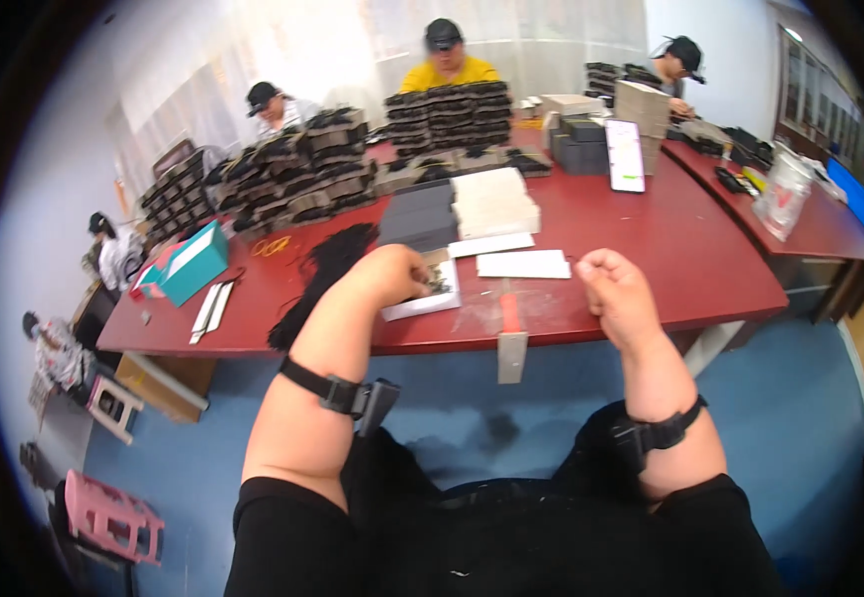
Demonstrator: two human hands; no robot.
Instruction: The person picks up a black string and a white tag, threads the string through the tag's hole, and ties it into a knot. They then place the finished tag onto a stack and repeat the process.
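Left hand (399, 274) in a white box (424, 306) on the red tabletop (695, 254), grey block (511, 360) jutting past its front edge, right hand (615, 294) with bare room rightward, either grip's state impossible to tell.

The left fingers (420, 275) reach into a small white box (426, 307)

- teal box (201, 261), tilted, off to the left
- phone (625, 154) — propped upright, screen lit
- person (447, 72) in yellow at the far side
- pink plastic stool (86, 502), lower left
- cardboard box (191, 376) on the blue floor (770, 398)
- pale curtain (332, 50) behind
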